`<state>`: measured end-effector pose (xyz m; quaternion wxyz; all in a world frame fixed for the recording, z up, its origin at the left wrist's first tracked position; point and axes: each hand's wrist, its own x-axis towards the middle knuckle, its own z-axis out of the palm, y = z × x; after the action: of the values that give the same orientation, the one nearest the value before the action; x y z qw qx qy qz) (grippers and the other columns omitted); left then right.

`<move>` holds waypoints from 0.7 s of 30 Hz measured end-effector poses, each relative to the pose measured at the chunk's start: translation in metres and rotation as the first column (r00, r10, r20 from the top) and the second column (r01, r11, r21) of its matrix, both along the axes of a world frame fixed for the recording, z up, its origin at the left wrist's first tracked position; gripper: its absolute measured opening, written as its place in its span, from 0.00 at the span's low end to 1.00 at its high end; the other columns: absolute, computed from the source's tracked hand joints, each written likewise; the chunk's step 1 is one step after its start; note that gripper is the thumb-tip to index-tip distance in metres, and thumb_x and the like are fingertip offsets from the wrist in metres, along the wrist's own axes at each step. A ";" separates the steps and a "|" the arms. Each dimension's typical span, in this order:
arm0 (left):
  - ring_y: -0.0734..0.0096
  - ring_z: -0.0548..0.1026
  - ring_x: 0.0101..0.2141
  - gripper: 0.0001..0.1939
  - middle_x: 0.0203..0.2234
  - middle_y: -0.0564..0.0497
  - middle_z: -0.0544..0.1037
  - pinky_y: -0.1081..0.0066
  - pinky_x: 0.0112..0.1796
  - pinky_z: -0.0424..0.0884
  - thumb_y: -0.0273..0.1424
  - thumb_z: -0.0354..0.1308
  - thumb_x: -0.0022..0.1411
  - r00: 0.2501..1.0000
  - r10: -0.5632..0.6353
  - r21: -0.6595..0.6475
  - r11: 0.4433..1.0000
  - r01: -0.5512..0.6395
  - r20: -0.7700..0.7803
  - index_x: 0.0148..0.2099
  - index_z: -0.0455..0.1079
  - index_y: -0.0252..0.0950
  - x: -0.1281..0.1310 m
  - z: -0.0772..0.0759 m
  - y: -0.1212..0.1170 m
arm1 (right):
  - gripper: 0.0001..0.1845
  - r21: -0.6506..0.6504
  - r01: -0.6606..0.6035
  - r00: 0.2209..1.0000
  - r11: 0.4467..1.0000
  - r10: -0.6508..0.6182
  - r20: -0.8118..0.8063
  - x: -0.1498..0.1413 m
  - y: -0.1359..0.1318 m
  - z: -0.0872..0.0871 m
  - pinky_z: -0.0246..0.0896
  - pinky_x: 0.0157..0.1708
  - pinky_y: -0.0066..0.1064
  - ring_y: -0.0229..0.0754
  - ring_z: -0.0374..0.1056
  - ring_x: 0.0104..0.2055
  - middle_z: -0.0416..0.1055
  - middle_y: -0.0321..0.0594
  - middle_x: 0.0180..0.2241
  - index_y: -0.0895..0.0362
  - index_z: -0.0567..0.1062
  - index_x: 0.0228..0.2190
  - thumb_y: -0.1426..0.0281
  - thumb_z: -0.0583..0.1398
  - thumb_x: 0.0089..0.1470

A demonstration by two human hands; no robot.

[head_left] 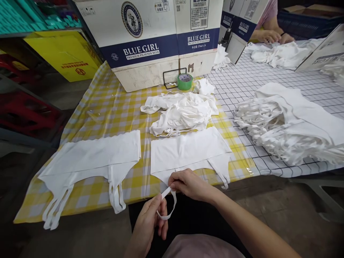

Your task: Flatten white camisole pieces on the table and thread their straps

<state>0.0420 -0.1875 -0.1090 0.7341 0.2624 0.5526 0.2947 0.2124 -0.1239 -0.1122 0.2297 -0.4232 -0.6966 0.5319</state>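
Observation:
A white strapped garment (pixel 185 148) lies flat at the table's front edge. One of its straps (pixel 166 193) is stretched between my two hands, with a loop of it hanging below. My left hand (pixel 152 216) pinches the lower end of this strap, just off the edge. Closed on the upper end, at the garment's hem, is my right hand (pixel 188 184). The garment's other strap hangs loose to the right. A second white garment (pixel 94 154) is spread out on the left, its straps dangling over the edge.
Behind the garments lies a crumpled white heap (pixel 185 113), with green tape (pixel 185 81) beyond it. Beer cartons (pixel 150 39) wall off the back. A stack of white garments (pixel 295 122) sits on the right. Another person's hands (pixel 276 37) handle white cloth at the far right.

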 end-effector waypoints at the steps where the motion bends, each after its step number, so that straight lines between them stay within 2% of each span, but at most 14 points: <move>1: 0.79 0.60 0.08 0.23 0.09 0.60 0.56 0.79 0.13 0.49 0.48 0.46 0.58 1.000 0.007 -0.003 1.000 -0.007 0.004 0.23 0.57 0.35 0.000 0.001 0.000 | 0.09 0.005 0.000 1.000 1.000 0.000 -0.010 0.000 0.000 -0.001 0.55 0.27 0.21 0.33 0.63 0.26 0.70 0.33 0.24 0.58 0.74 0.28 0.77 0.53 0.52; 4: 0.79 0.60 0.09 0.24 0.09 0.60 0.54 0.79 0.13 0.48 0.50 0.45 0.57 1.000 -0.019 -0.032 0.999 0.019 -0.002 0.21 0.57 0.35 -0.003 -0.004 0.000 | 0.08 0.037 -0.010 0.999 0.999 0.012 -0.049 0.002 -0.002 -0.004 0.57 0.32 0.22 0.34 0.66 0.30 0.72 0.35 0.27 0.57 0.75 0.30 0.76 0.55 0.53; 7: 0.81 0.58 0.09 0.22 0.08 0.61 0.54 0.79 0.15 0.46 0.48 0.51 0.54 0.975 -0.181 0.007 0.983 0.183 -0.129 0.21 0.57 0.35 -0.007 -0.016 -0.001 | 0.07 0.054 -0.031 0.995 0.998 0.036 -0.090 0.006 -0.006 -0.003 0.59 0.37 0.25 0.36 0.67 0.35 0.73 0.37 0.31 0.57 0.77 0.31 0.73 0.57 0.53; 8: 0.81 0.57 0.09 0.22 0.08 0.61 0.55 0.79 0.15 0.47 0.47 0.53 0.53 0.942 -0.259 0.038 0.961 0.272 -0.212 0.20 0.58 0.35 -0.008 -0.021 -0.003 | 0.07 0.044 -0.044 0.993 0.998 0.049 -0.104 0.008 -0.009 -0.001 0.59 0.38 0.25 0.37 0.67 0.36 0.73 0.38 0.31 0.57 0.77 0.31 0.72 0.58 0.53; 10: 0.80 0.60 0.11 0.19 0.09 0.59 0.60 0.78 0.17 0.50 0.44 0.55 0.52 0.833 -0.383 0.104 0.884 0.456 -0.400 0.21 0.63 0.34 -0.011 -0.024 -0.007 | 0.08 -0.023 -0.088 0.986 0.996 0.084 -0.143 0.017 -0.013 0.006 0.60 0.36 0.26 0.37 0.67 0.35 0.73 0.38 0.34 0.56 0.78 0.32 0.68 0.58 0.53; 12: 0.78 0.63 0.14 0.15 0.12 0.57 0.65 0.78 0.18 0.52 0.43 0.56 0.52 0.714 -0.437 0.124 0.801 0.586 -0.547 0.27 0.70 0.35 -0.016 -0.018 -0.008 | 0.12 -0.126 -0.082 0.981 0.989 0.057 -0.186 0.034 -0.012 0.014 0.61 0.28 0.24 0.36 0.66 0.31 0.72 0.39 0.34 0.56 0.77 0.34 0.64 0.57 0.54; 13: 0.78 0.64 0.14 0.14 0.14 0.57 0.66 0.78 0.18 0.53 0.42 0.55 0.52 0.667 -0.435 0.121 0.777 0.618 -0.605 0.30 0.72 0.36 -0.019 -0.012 -0.005 | 0.14 -0.171 -0.031 0.983 0.985 -0.001 -0.184 0.046 -0.009 0.018 0.59 0.25 0.24 0.35 0.65 0.28 0.71 0.39 0.34 0.56 0.76 0.36 0.62 0.56 0.54; 15: 0.76 0.65 0.15 0.15 0.15 0.58 0.67 0.77 0.19 0.56 0.43 0.53 0.54 0.573 -0.378 0.106 0.763 0.638 -0.727 0.36 0.72 0.40 -0.026 0.004 0.009 | 0.17 -0.176 0.216 0.968 0.961 -0.234 -0.092 0.077 0.005 0.023 0.55 0.21 0.23 0.33 0.61 0.24 0.70 0.38 0.31 0.57 0.75 0.37 0.59 0.54 0.55; 16: 0.74 0.66 0.16 0.15 0.16 0.57 0.67 0.76 0.20 0.57 0.44 0.51 0.55 0.512 -0.308 0.104 0.771 0.628 -0.802 0.37 0.72 0.41 -0.029 0.013 0.021 | 0.18 -0.121 0.372 0.927 0.920 -0.375 0.002 0.095 0.016 0.023 0.54 0.21 0.24 0.33 0.60 0.23 0.70 0.38 0.30 0.57 0.74 0.38 0.59 0.53 0.55; 17: 0.71 0.68 0.18 0.15 0.17 0.56 0.69 0.75 0.22 0.58 0.43 0.49 0.56 0.431 -0.218 0.111 0.777 0.619 -0.875 0.37 0.71 0.41 -0.031 0.021 0.036 | 0.18 -0.019 0.534 0.842 0.845 -0.530 0.100 0.112 0.029 0.023 0.52 0.21 0.24 0.34 0.60 0.23 0.70 0.38 0.29 0.57 0.74 0.38 0.59 0.52 0.54; 18: 0.68 0.70 0.22 0.14 0.19 0.54 0.71 0.74 0.25 0.60 0.42 0.48 0.58 0.334 -0.104 0.128 0.787 0.603 -0.937 0.37 0.71 0.42 -0.031 0.028 0.053 | 0.18 0.094 0.640 0.735 0.763 -0.643 0.217 0.128 0.042 0.021 0.52 0.22 0.25 0.35 0.61 0.25 0.70 0.39 0.29 0.58 0.74 0.39 0.60 0.53 0.54; 19: 0.65 0.72 0.27 0.14 0.24 0.52 0.74 0.73 0.27 0.60 0.40 0.47 0.58 0.239 -0.007 0.138 0.798 0.586 -0.971 0.37 0.71 0.41 -0.029 0.032 0.071 | 0.17 0.184 0.696 0.621 0.694 -0.710 0.331 0.142 0.055 0.018 0.52 0.24 0.26 0.36 0.62 0.26 0.70 0.39 0.29 0.58 0.74 0.38 0.62 0.53 0.53; 20: 0.63 0.72 0.30 0.14 0.30 0.50 0.76 0.72 0.29 0.61 0.39 0.45 0.59 0.168 0.055 0.144 0.799 0.584 -0.984 0.36 0.70 0.41 -0.025 0.035 0.088 | 0.15 0.226 0.718 0.558 0.659 -0.738 0.378 0.153 0.068 0.015 0.52 0.25 0.27 0.37 0.62 0.28 0.70 0.40 0.29 0.59 0.74 0.36 0.64 0.54 0.51; 21: 0.60 0.73 0.33 0.16 0.34 0.47 0.75 0.70 0.30 0.61 0.39 0.44 0.60 0.117 0.079 0.133 0.796 0.590 -0.990 0.35 0.70 0.39 -0.020 0.035 0.105 | 0.14 0.251 0.721 0.523 0.645 -0.745 0.414 0.160 0.079 0.011 0.51 0.26 0.27 0.38 0.62 0.28 0.70 0.41 0.28 0.60 0.74 0.33 0.64 0.55 0.49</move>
<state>0.0220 -0.0828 -0.0742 0.1457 0.6651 0.7308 0.0492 0.3729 -0.0453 -0.1013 0.2607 -0.7888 -0.4996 0.2454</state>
